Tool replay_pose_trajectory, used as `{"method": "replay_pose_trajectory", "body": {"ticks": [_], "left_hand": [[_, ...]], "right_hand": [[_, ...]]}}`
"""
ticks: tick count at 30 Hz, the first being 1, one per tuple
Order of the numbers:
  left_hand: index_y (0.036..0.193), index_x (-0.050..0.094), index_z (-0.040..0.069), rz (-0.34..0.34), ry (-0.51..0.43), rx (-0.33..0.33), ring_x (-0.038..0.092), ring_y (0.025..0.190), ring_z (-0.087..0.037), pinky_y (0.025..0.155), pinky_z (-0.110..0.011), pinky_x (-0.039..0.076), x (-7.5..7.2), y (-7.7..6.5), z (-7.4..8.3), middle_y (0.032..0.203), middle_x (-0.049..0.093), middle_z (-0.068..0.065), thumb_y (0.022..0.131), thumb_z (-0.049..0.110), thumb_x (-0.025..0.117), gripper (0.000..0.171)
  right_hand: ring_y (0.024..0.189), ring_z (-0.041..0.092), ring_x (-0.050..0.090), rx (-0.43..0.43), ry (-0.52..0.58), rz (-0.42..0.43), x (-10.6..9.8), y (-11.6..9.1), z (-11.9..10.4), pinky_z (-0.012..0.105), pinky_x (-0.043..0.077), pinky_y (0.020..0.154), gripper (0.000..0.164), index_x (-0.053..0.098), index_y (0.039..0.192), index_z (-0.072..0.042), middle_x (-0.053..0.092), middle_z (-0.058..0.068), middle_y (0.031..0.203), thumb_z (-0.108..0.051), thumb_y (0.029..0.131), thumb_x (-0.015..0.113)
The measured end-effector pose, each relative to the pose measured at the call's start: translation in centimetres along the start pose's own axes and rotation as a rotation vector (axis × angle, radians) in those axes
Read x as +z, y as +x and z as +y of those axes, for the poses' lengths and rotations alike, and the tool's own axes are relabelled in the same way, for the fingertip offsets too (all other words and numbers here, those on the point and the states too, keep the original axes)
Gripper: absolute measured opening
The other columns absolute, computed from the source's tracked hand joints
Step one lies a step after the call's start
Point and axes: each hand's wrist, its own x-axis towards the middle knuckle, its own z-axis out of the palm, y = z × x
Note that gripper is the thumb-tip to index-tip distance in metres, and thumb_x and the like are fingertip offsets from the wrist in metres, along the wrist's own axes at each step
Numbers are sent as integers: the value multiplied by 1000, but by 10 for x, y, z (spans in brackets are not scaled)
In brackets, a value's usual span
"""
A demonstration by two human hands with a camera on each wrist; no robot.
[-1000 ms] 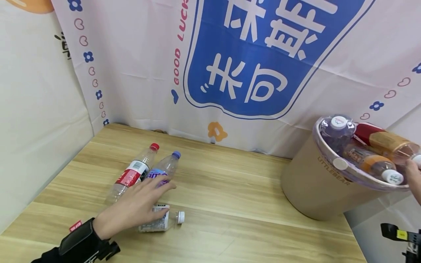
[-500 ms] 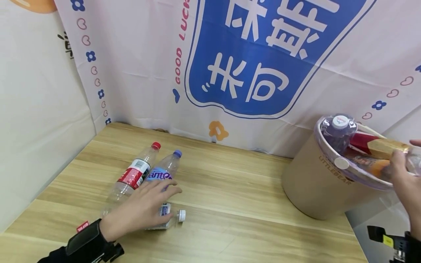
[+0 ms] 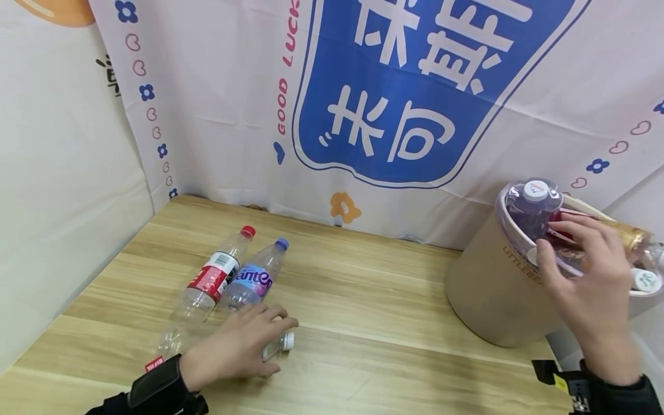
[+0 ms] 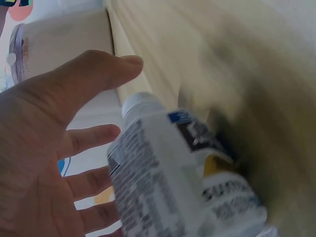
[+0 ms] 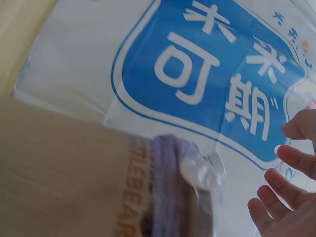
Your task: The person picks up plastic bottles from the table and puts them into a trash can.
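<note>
In the head view my left hand (image 3: pixel 241 346) is low over a small clear bottle with a white cap (image 3: pixel 282 344), hiding most of it. The left wrist view has the bottle's printed white label (image 4: pixel 168 173) beside my spread thumb and fingers, which do not close round it. Just beyond lie a red-capped bottle (image 3: pixel 212 280) and a blue-capped bottle (image 3: pixel 254 279), side by side. My right hand (image 3: pixel 596 288) hovers over the near rim of a beige bin (image 3: pixel 482 288), fingers apart and holding nothing.
Several bottles fill the lined bin, among them a dark one with a white cap (image 3: pixel 533 210) and one with a gold label (image 3: pixel 630 239) jutting past the rim. A printed cloth (image 3: pixel 233 115) hangs behind the wooden table (image 3: pixel 363 300).
My right hand has let go of the gold-labelled bottle in the bin and moved left across the rim. My left hand has shifted right and nearer, further over the white-capped bottle.
</note>
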Motion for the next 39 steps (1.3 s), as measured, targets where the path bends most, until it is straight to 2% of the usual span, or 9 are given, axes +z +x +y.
{"method": "replay_pose_trajectory", "body": {"ticks": [3,8,12,18,22,25,30,35,39], "left_hand": [[136,62,17,-61,-1,-18,59,110,-29,92,-55,51,4,2,1,121,60,-2,71,41,90,75],[134,63,18,-122,-13,-43,61,103,-28,85,-52,54,8,3,3,117,60,-2,72,26,89,68],[131,64,18,-127,-18,-44,62,100,-25,84,-49,55,9,4,3,113,61,-2,74,15,88,62],[128,65,16,-140,-23,-69,61,97,-25,78,-46,56,7,5,2,110,60,-2,65,14,94,69],[122,66,18,-150,-21,-66,61,92,-24,76,-45,56,7,5,0,104,61,-1,64,8,93,64],[120,67,18,-146,-24,-47,62,91,-23,78,-44,56,7,6,0,102,63,-1,67,8,92,59],[124,68,14,-119,-27,-24,63,95,-22,81,-43,56,2,8,5,105,64,-3,70,13,93,60],[127,67,12,-77,-3,14,64,96,-22,80,-41,57,-10,21,17,109,66,-6,73,15,92,60],[130,66,11,-72,8,32,65,100,-24,86,-41,57,-21,32,29,113,67,-8,77,18,91,59]], "right_hand": [[119,28,53,-13,16,-35,8,-5,0,14,37,100,42,67,113,12,62,27,124,-21,87,68],[116,27,54,-19,87,-81,25,-15,-3,16,37,99,35,69,114,7,63,22,126,-14,86,72],[117,28,55,-39,131,-127,37,-20,-9,20,37,101,32,70,113,5,63,19,127,-11,86,72],[118,31,55,-61,168,-182,49,-26,-14,23,37,102,31,70,113,4,63,18,127,-11,86,71],[115,32,56,-83,186,-218,56,-33,-16,22,38,102,30,69,113,4,63,18,126,-8,85,71],[114,33,57,-92,192,-252,63,-39,-17,21,38,102,30,69,113,4,63,18,126,-6,85,71],[114,31,57,-97,214,-296,73,-45,-22,21,38,102,29,68,115,2,62,17,125,-5,86,70],[109,31,60,-151,281,-295,84,-48,-29,23,40,102,30,68,114,3,64,14,120,-8,86,69],[110,28,61,-160,305,-358,92,-53,-36,22,42,102,30,67,114,2,64,12,119,-8,87,71]]}}
